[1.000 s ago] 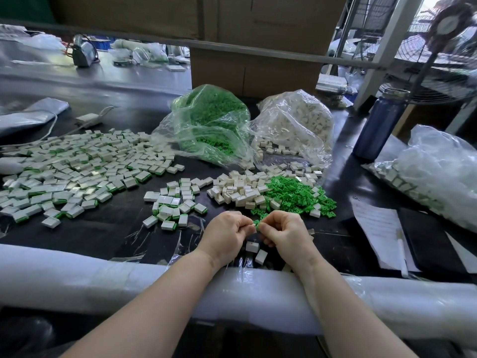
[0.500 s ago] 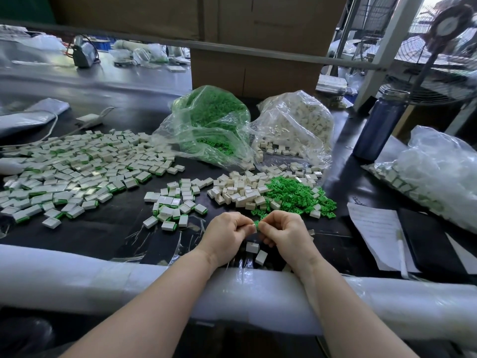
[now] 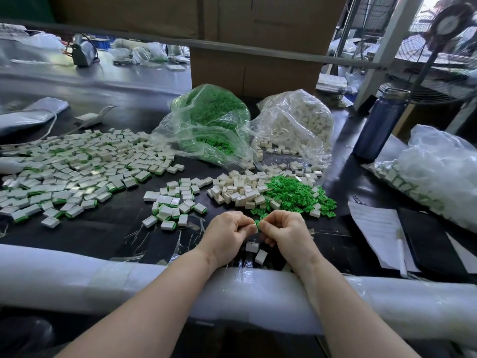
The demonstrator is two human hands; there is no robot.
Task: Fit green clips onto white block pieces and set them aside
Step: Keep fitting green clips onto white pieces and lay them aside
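My left hand (image 3: 227, 232) and my right hand (image 3: 286, 232) meet above the near edge of the black table. Between their fingertips they pinch a white block piece with a green clip (image 3: 257, 224) at its top; most of it is hidden by my fingers. Just beyond my hands lie a pile of loose white blocks (image 3: 240, 188) and a pile of loose green clips (image 3: 294, 193). Two white blocks (image 3: 255, 250) lie on the table under my hands. A small group of clipped blocks (image 3: 173, 205) sits to the left, and a large spread of them (image 3: 72, 174) lies further left.
A clear bag of green clips (image 3: 209, 122) and a clear bag of white blocks (image 3: 296, 122) stand at the back. A blue bottle (image 3: 379, 125), papers with a pen (image 3: 379, 228) and another filled bag (image 3: 433, 174) are on the right. A padded white roll (image 3: 77, 277) lines the table's near edge.
My hands have stayed in the same spot, pinching the same piece together. Only tiny finger shifts show.
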